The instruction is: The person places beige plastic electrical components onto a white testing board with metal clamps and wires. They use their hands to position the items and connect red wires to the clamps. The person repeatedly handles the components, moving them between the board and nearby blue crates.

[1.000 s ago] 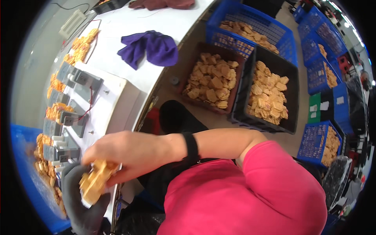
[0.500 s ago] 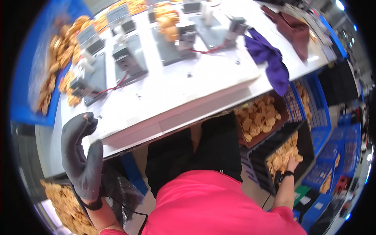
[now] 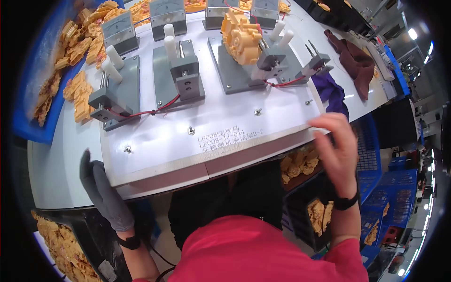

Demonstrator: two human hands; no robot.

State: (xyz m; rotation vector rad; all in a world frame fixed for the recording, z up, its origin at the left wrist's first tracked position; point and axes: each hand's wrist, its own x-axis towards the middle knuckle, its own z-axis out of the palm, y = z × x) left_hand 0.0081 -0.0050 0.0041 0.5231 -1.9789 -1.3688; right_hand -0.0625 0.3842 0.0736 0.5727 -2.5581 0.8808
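My left hand point(image 3: 104, 190), in a grey glove, is beside the front left corner of a white test board point(image 3: 164, 150), with its fingers stretched out and nothing in them. My bare right hand point(image 3: 339, 152) hovers by the board's front right corner, fingers apart, holding nothing that I can see. On the board stand several grey fixtures with white posts, metal pins and red wires. One tan plastic gearbox point(image 3: 242, 40) sits in a fixture point(image 3: 235, 70) right of the middle. The fixture point(image 3: 181, 80) to its left bears no gearbox. Small toggle switches point(image 3: 191, 130) line the board's front.
Grey panel meters point(image 3: 167, 18) stand behind the fixtures. A blue bin point(image 3: 28, 115) of tan parts is at the left. Purple cloth point(image 3: 331, 91) and brown cloth point(image 3: 354, 63) lie at the right. Below the table, a black bin point(image 3: 300, 223) and other bins hold tan parts.
My right hand has risen from the tan parts in the black bin to the board's front right corner. My left hand has lowered slightly, its fingers straighter. The view has shifted.
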